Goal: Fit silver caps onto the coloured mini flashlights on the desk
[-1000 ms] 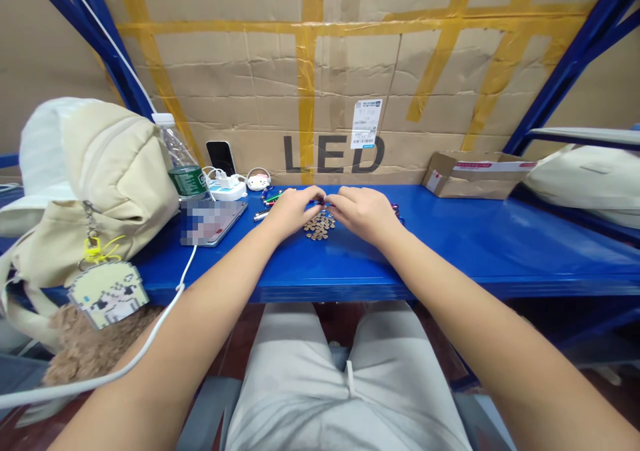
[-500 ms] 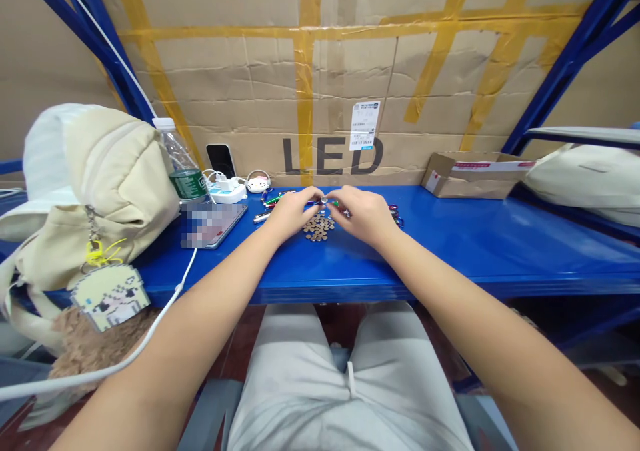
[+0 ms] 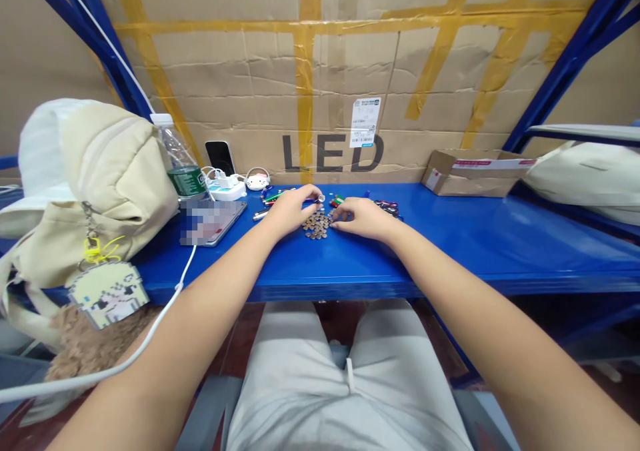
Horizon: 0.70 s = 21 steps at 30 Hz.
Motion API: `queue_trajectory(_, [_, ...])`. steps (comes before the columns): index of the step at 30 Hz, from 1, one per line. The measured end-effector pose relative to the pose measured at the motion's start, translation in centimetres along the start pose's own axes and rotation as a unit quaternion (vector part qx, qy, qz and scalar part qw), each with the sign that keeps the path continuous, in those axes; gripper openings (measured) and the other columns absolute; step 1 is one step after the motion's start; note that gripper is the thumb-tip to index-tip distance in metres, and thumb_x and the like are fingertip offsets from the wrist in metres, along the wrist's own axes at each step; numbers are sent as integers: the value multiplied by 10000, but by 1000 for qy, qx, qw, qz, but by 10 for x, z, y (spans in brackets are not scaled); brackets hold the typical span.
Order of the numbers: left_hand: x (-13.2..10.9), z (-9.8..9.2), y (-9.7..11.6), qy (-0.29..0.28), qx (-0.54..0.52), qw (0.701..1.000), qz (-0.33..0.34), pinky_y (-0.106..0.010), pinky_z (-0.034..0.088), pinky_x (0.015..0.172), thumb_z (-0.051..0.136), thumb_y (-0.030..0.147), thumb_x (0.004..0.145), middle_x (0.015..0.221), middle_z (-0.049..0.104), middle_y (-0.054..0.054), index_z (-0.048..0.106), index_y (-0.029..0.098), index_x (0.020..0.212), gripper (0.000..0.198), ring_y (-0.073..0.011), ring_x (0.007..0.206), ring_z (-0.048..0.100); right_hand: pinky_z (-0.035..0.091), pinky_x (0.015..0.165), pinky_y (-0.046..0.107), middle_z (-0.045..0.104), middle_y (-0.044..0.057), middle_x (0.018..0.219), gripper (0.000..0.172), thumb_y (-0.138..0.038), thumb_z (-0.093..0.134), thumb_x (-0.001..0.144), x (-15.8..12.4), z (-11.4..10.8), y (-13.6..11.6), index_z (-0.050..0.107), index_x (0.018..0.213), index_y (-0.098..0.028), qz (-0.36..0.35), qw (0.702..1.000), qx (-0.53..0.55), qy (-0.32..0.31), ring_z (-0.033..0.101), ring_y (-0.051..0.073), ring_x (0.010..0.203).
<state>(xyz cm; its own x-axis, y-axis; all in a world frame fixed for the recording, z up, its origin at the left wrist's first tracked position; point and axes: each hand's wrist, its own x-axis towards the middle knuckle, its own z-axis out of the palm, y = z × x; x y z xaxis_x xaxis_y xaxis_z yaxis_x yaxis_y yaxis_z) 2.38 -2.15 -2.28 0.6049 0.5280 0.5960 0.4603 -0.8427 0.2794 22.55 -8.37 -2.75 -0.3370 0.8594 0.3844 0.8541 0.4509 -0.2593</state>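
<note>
My left hand (image 3: 295,206) pinches a small blue tube with a round silver end (image 3: 321,198), which faces up and to the right. A loose pile of small coin-like metal discs (image 3: 316,226) lies on the blue table just below it. At the pile's right edge my right hand (image 3: 357,218) is down with thumb and fingers drawn together. Whether a disc is between them is too small to tell. A green and red piece (image 3: 338,201) lies behind the right hand. Several small coloured tubes (image 3: 273,198) lie behind my left hand, partly hidden by it.
More dark and red small items (image 3: 389,207) lie right of my right hand. On the left are a phone-like device (image 3: 227,223), a power strip (image 3: 227,190), a bottle (image 3: 183,164) and a cream bag (image 3: 113,164). A cardboard box (image 3: 470,174) stands back right.
My right hand has moved away from the tube, down and right to the edge of the disc pile. My left hand keeps the tube in nearly the same place.
</note>
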Motion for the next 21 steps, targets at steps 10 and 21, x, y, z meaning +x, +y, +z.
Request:
queue_trajectory(10, [0,0,-1,-25,3,1000,5,-311,471,854,550,256,831,1031,684,-22,611,210,1004,190,-190,959,625,438,675,272,702,23,804,106,-236,605,775,6,11,7,698,744,-197,-10,999,25,-30,606,160,716])
queue_trajectory(21, [0,1,2,-83,-37,996,-5,-306,503,824,581,262,809,988,701,-29,643,206,977,187,-192,932,644,415,637,261,596,27,731,117,-247,580,815,4,0,-4,674,840,-182,-99,969,24,225,531,138,662])
